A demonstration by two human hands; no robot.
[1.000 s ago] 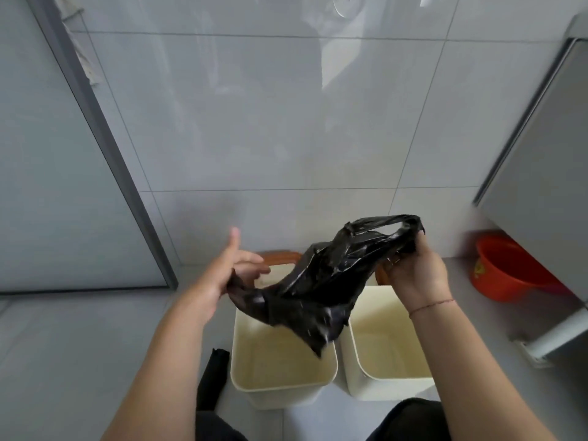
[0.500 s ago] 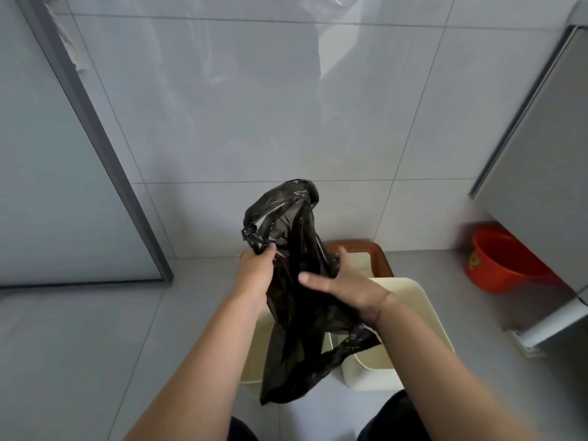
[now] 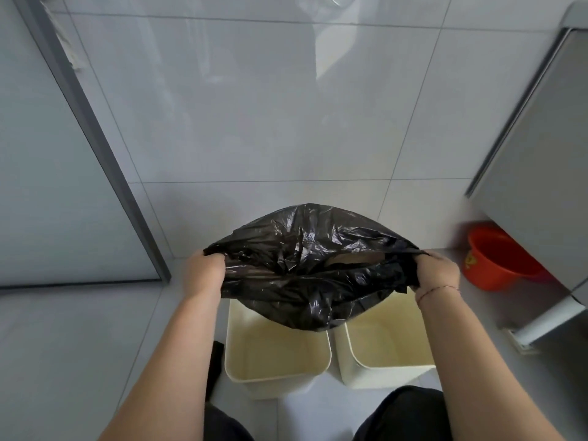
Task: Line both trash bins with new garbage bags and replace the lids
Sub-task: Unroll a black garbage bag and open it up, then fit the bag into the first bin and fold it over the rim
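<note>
Fingers (image 3: 212,260) of your left hand (image 3: 203,275) and right hand (image 3: 436,272) are clamping opposite edges of the black garbage bag (image 3: 311,268), stretching its mouth above both unlined bins (image 3: 276,354). Thin film is risking tearing if you are pulling harder.

Glossy grey wall tiles (image 3: 254,106), grey floor (image 3: 63,361)
</note>
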